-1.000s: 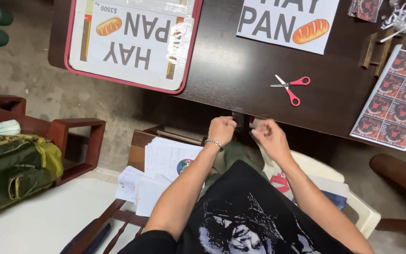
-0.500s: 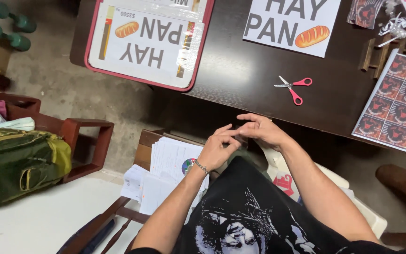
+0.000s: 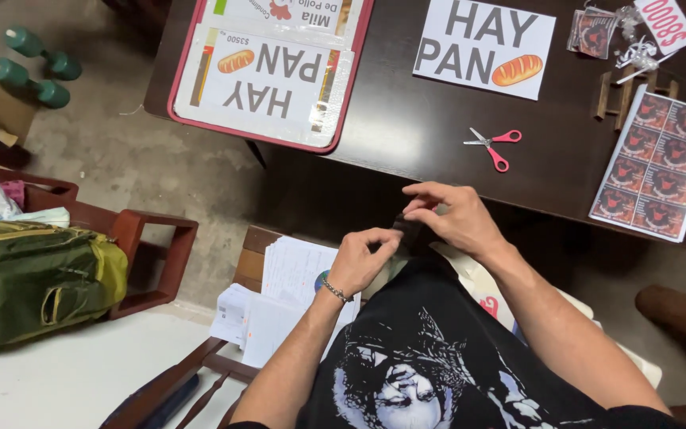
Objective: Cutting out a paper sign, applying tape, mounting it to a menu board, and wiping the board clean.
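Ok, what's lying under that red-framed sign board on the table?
Under the red-framed sign board only the dark table shows around its edges. Its near-left corner juts past the table edge, over the floor. Anything directly beneath the board is covered.

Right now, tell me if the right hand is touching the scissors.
Apart. The head view shows the right hand below the table edge, with bare dark tabletop between it and the scissors.

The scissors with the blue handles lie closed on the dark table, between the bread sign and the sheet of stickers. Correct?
Not quite: the head view shows the scissors with red handles, not blue. They do lie closed on the dark table, between the bread sign and the sheet of stickers.
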